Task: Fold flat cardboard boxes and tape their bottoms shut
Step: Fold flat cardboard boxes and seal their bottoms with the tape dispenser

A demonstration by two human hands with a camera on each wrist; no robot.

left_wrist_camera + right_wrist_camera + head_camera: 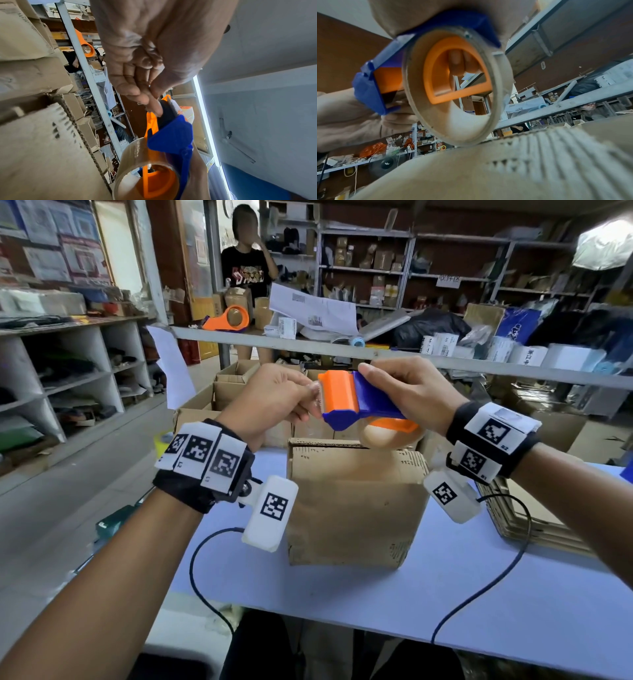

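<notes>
Tape dispenser (359, 402) held in the air just above the folded box (356, 501) standing on the table (513, 594); right hand (411, 395) wrapped round its body, fingers (458, 60) curled through the orange core. Left hand (274, 398) fingers (154, 106) pinching at the dispenser's mouth by the toothed blade, probably picking up the loose tape end, though the clear tape itself can't be made out there. Risks, as a guess: fingertip nicked on the teeth, tape end slipping back onto the roll (453, 88), or the light box shifting once tape gets pressed down with nothing bracing it.
</notes>
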